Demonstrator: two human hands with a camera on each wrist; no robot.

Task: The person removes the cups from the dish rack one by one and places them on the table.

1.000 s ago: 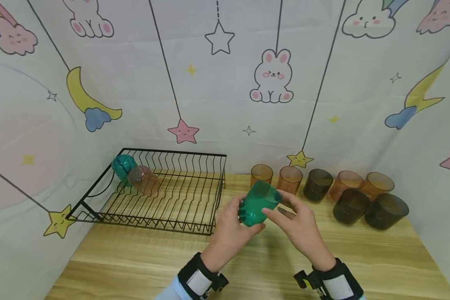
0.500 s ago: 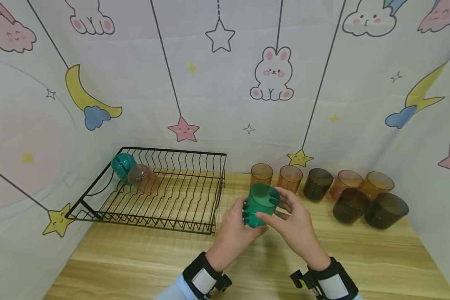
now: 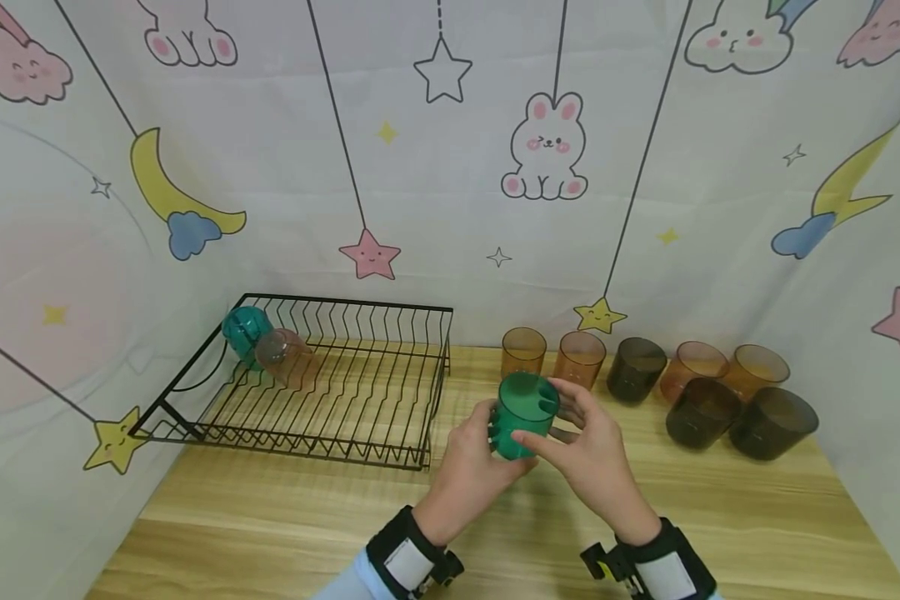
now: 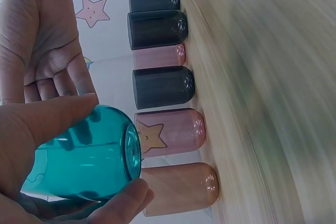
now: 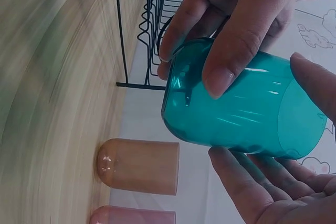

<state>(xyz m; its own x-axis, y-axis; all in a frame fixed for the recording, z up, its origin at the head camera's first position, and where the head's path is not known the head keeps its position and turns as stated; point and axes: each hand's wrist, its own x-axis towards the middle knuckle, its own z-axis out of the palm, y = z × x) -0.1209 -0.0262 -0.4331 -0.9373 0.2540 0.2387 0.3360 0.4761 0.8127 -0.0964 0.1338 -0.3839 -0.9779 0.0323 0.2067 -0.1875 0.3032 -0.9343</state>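
Note:
A green, see-through cup (image 3: 523,421) is held above the table between both hands, rim up. My left hand (image 3: 468,458) grips its lower part from the left; in the right wrist view its thumb lies across the teal-looking cup (image 5: 247,103) near the base. My right hand (image 3: 596,454) holds the cup from the right, closer to the rim, with the thumb on the near side and other fingers behind. In the left wrist view the rounded base of the cup (image 4: 94,150) points toward the tabletop.
A black wire dish rack (image 3: 345,392) stands left, with a teal cup (image 3: 246,329) and a pinkish cup (image 3: 285,354) lying inside. Along the wall at right stand several cups, including an amber one (image 3: 523,346), a pink one (image 3: 581,358) and a dark one (image 3: 772,425).
The green cup has gone from leaning right to nearly upright and shifted slightly right and lower. Both hands keep their hold; the left hand has shifted a little right.

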